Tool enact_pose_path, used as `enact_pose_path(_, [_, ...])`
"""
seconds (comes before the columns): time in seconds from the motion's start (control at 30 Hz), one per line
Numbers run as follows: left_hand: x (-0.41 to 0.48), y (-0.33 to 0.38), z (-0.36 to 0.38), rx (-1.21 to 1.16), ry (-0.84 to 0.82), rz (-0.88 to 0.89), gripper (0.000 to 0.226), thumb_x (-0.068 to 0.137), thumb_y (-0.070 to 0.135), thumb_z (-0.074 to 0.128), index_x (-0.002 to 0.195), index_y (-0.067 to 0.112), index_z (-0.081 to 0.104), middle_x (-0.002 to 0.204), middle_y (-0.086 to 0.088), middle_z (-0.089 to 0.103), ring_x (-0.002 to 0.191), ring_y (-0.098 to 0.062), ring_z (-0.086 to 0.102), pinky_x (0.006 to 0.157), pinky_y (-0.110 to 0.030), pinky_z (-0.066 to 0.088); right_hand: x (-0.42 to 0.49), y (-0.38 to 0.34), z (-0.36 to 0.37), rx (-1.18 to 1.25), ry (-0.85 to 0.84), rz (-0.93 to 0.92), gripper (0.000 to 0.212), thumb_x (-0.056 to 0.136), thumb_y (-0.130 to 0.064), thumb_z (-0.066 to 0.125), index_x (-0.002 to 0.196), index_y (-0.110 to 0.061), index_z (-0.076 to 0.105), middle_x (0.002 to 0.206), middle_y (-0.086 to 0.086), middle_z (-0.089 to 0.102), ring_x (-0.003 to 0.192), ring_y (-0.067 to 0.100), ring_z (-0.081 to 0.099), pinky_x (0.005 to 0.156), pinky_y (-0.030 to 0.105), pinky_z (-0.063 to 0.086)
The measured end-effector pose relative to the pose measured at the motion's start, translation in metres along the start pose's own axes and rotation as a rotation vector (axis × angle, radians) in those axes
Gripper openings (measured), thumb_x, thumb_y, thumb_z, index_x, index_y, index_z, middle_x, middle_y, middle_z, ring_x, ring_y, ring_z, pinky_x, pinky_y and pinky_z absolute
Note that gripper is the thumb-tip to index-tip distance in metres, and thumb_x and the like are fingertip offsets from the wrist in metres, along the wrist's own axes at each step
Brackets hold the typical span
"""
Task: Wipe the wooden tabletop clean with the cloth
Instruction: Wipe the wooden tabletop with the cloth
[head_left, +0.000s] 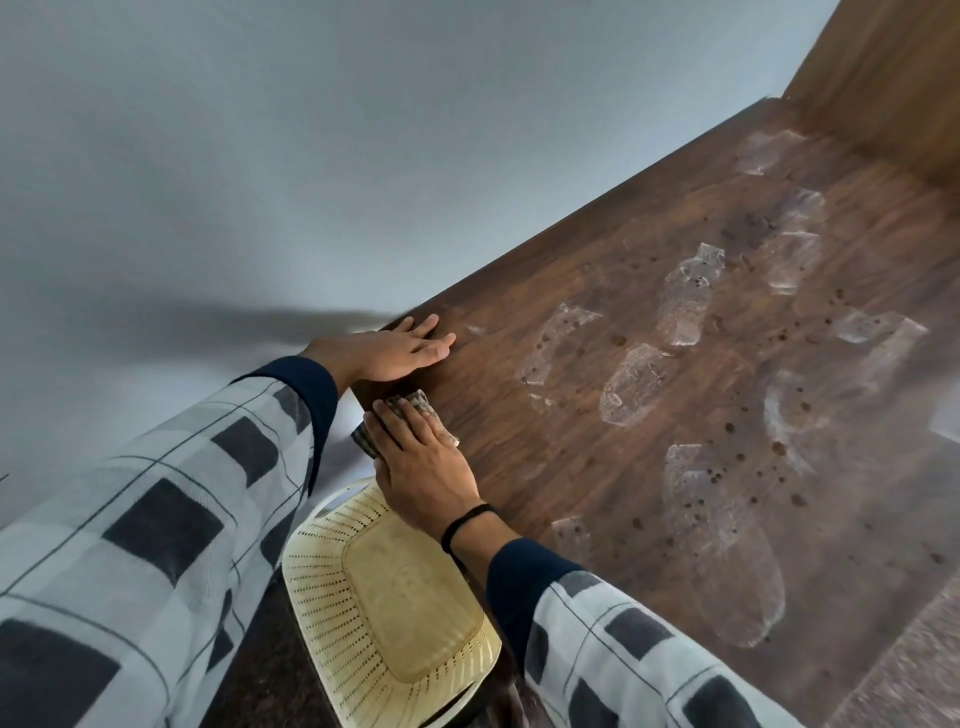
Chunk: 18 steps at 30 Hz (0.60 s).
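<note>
The dark wooden tabletop (597, 467) runs diagonally from the lower right to the upper right, marked with several pale dusty patches and dark spots. My left hand (392, 351) lies flat with straight fingers on the table's near corner by the wall. My right hand (421, 462) presses a small grey patterned cloth (415, 402) onto the table edge just below the left hand. The cloth shows only past the fingertips and at the thumb side; the rest is hidden under the palm.
A cream perforated plastic basket (384, 597) sits below the table edge, under my right wrist. A plain grey wall (260, 156) borders the table on the left. A wooden panel (893, 78) rises at the table's far end.
</note>
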<state>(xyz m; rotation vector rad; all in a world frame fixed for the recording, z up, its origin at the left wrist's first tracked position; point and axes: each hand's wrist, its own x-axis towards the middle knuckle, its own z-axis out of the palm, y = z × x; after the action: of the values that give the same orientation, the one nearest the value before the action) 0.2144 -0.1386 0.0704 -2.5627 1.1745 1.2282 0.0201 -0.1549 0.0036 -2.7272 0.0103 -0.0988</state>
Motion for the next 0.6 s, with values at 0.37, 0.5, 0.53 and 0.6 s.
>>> enact_pose_path(0.37, [0.0,-0.004,0.004,0.029,0.009,0.013,0.058,0.098,0.068,0.022,0.153,0.053,0.008,0.162,0.02,-0.018,0.151,-0.013,-0.016,0.12,-0.051,0.002,-0.067,0.021,-0.012,0.007,-0.004,0.135,0.055,0.107,-0.039,0.032,0.158,-0.019,0.029,0.166,0.001,0.025,0.154,0.022,0.016,0.124,0.045,0.02])
enact_pose_path(0.5, [0.001,-0.004,0.008,0.051,0.034,0.015,0.058,0.098,0.068,0.027,0.151,0.057,0.007,0.161,0.022,-0.018,0.151,-0.012,-0.016,0.121,-0.053,0.002,-0.079,0.021,-0.015,-0.027,-0.056,0.047,0.055,0.108,-0.041,0.032,0.159,-0.021,0.027,0.167,-0.001,0.021,0.155,0.019,0.01,0.126,0.042,0.012])
enact_pose_path(0.53, [0.002,-0.004,0.009,0.054,0.04,0.015,0.058,0.098,0.069,0.028,0.151,0.057,0.006,0.161,0.022,-0.018,0.151,-0.012,-0.016,0.122,-0.054,0.003,-0.081,0.028,-0.021,-0.028,-0.075,0.026,0.055,0.108,-0.042,0.031,0.16,-0.023,0.025,0.167,-0.003,0.019,0.155,0.018,0.008,0.126,0.04,0.009])
enact_pose_path(0.6, [0.002,-0.004,0.009,0.058,0.043,0.009,0.059,0.098,0.069,0.027,0.151,0.057,0.006,0.161,0.022,-0.019,0.151,-0.012,-0.016,0.122,-0.055,0.003,-0.084,0.037,-0.028,-0.023,-0.08,0.06,0.055,0.109,-0.043,0.027,0.16,-0.025,0.021,0.168,-0.005,0.014,0.155,0.015,0.002,0.126,0.04,0.006])
